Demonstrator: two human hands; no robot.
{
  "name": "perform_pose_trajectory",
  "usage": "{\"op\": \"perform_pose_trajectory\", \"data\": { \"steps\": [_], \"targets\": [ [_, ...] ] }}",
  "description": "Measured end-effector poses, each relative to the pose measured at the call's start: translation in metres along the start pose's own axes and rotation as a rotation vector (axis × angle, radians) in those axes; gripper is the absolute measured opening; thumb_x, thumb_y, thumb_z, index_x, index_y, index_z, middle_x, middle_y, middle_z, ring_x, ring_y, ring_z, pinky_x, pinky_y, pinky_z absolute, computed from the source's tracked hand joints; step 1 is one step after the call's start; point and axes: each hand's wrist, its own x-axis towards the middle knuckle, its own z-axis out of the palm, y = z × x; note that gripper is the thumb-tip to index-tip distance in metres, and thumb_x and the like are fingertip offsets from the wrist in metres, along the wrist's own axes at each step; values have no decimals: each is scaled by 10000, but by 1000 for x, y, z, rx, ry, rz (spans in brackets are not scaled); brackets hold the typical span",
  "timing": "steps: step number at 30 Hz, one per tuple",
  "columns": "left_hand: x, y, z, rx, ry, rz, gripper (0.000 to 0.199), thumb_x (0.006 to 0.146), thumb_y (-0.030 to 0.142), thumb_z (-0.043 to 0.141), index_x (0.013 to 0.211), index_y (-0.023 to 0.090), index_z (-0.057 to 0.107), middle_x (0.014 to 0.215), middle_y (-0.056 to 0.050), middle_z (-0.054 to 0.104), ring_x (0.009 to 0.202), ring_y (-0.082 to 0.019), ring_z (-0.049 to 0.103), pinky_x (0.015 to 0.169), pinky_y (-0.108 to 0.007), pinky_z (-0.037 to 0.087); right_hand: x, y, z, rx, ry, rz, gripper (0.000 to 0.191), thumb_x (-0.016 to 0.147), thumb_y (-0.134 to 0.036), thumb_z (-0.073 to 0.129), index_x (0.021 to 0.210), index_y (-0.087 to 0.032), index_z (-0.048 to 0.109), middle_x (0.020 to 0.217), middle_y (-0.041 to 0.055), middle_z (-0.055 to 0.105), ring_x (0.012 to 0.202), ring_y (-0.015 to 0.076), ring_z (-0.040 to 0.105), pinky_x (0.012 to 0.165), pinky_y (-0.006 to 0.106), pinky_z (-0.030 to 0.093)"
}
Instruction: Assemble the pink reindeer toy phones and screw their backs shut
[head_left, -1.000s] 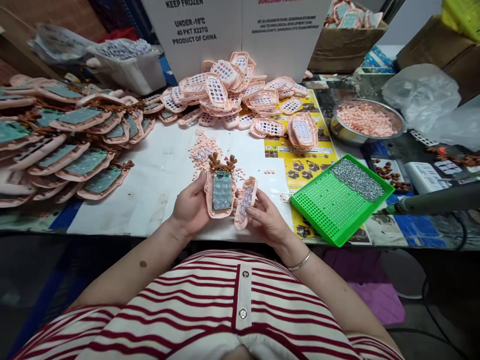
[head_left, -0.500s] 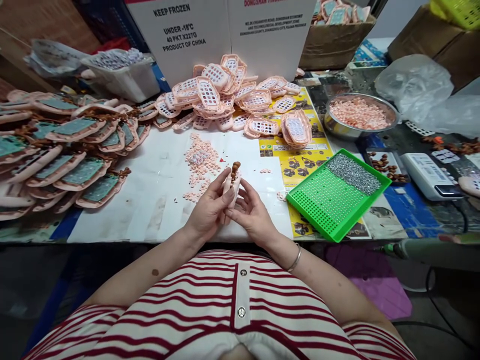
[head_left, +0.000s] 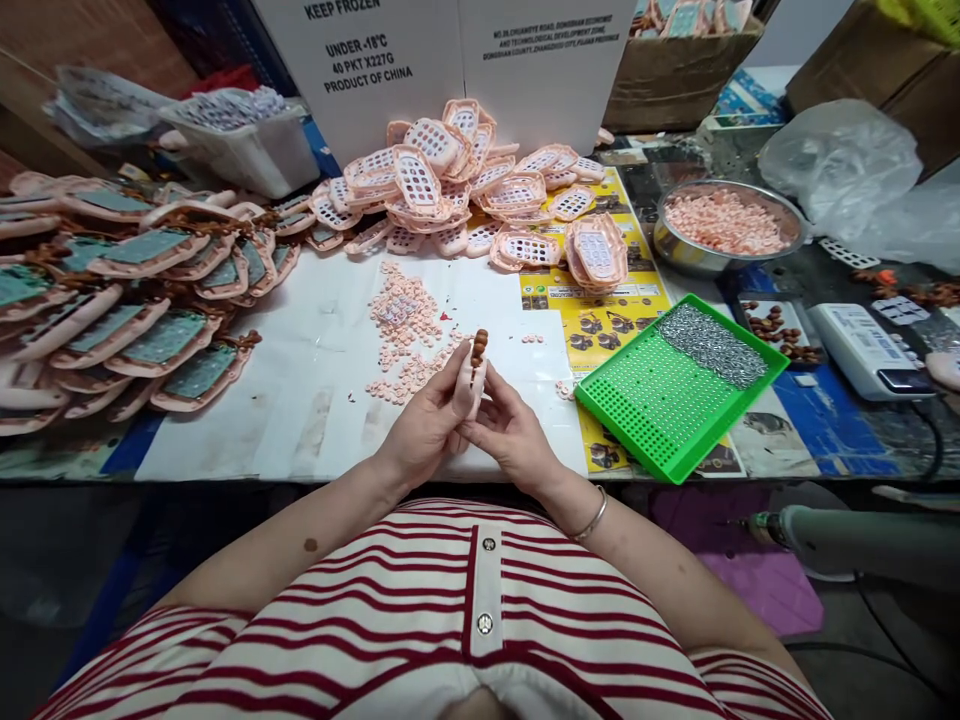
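Between my two hands is a pink plastic casing [head_left: 468,392], held upright on its edge, with a brown knobbly piece [head_left: 478,347] sticking out at its top. My left hand [head_left: 424,425] grips the casing from the left, fingers wrapped behind it. My right hand [head_left: 511,430] holds it from the right with bent fingers, the thumb low on it. Just beyond my left hand, small pink pieces [head_left: 409,320] lie scattered on the white sheet [head_left: 300,340]. Pink frames with white button grids [head_left: 416,185] are heaped farther back.
At the left lie stacked pink casings with green boards [head_left: 161,345]. A green tray [head_left: 637,400] of small metal parts, a steel bowl [head_left: 720,265] of pink pieces and a white device [head_left: 862,350] stand at the right. A white carton [head_left: 450,60] stands behind.
The casing has turned in my hands, so its smooth pink end now shows more and the brown piece sits slightly farther right. The view has shifted slightly. A grey cylindrical tool shows more fully at the lower right.
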Motion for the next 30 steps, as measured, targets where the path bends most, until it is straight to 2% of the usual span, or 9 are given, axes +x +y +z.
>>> {"op": "perform_pose_trajectory", "data": {
  "steps": [2, 5, 9, 14, 18, 21, 23, 26, 30],
  "targets": [
    [0, 1, -2, -5, -11, -6, 513, 840, 467, 787, 1330, 358, 682, 1537, 16, 562, 1420, -204, 488, 1103, -268, 457, -1, -1, -2, -5, 8, 21, 1019, 676, -314, 903, 1555, -304, 388, 1503, 85, 586, 1318, 217, 599, 1171, 415, 469],
    [2, 9, -9, -12, -16, -38, 564, 808, 369, 834, 1344, 348, 661, 1535, 6, 563, 1380, -197, 531, 1048, -255, 491, -5, -5, -3, 33, -71, 59, 904, 657, -311, 909, 1470, -308, 513, 1463, 46, 614, 1245, 194, 619, 1123, 371, 488],
    [5, 23, -21, -71, -108, -142, 659, 664, 277, 924, 1277, 245, 687, 1360, -83, 688, 1260, -243, 631, 960, -303, 544, -11, -12, -3, 156, -275, 152, 618, 635, -355, 912, 1208, -248, 706, 1178, 19, 725, 1030, 172, 649, 953, 309, 529],
    [5, 19, -27, -124, -205, -230, 608, 540, 391, 967, 1069, 165, 769, 1073, -110, 787, 935, -262, 741, 846, -362, 592, -12, -16, -5, 205, -367, 163, 458, 641, -461, 889, 972, -186, 734, 837, -17, 666, 751, 122, 579, 723, 244, 494],
    [1, 13, -24, -32, -93, -160, 455, 587, 384, 928, 935, 119, 800, 894, -106, 789, 747, -219, 715, 733, -323, 580, -15, -23, 0, -171, -270, 3, 438, 794, -596, 733, 955, -191, 685, 832, 2, 639, 740, 142, 548, 716, 288, 481],
    [-4, 15, -18, 50, -32, -5, 360, 589, 311, 926, 896, 157, 816, 894, -72, 785, 886, -229, 713, 844, -321, 569, -21, -28, 7, -625, -96, -216, 373, 924, -575, 581, 1006, -217, 651, 889, 44, 667, 780, 176, 574, 768, 338, 487],
    [-8, 18, -14, 102, -46, 92, 302, 582, 287, 935, 841, 188, 814, 911, -62, 785, 1054, -262, 689, 974, -347, 539, -24, -30, 8, -782, -83, -316, 347, 949, -560, 539, 948, -225, 632, 829, 51, 653, 728, 184, 568, 746, 352, 489],
    [-12, 21, -10, 131, -73, 174, 315, 606, 303, 948, 873, 220, 803, 965, -59, 789, 1120, -272, 675, 1039, -394, 512, -24, -28, 3, -774, -133, -382, 339, 961, -561, 512, 952, -237, 615, 828, 52, 646, 718, 190, 571, 740, 359, 505],
    [-14, 19, -6, 150, -75, 184, 428, 633, 407, 941, 984, 213, 792, 1116, -101, 771, 1095, -301, 696, 995, -443, 529, -19, -18, -9, -626, -105, -342, 408, 970, -582, 489, 1189, -248, 573, 1026, 72, 670, 876, 213, 607, 852, 390, 534]
  ]
}}
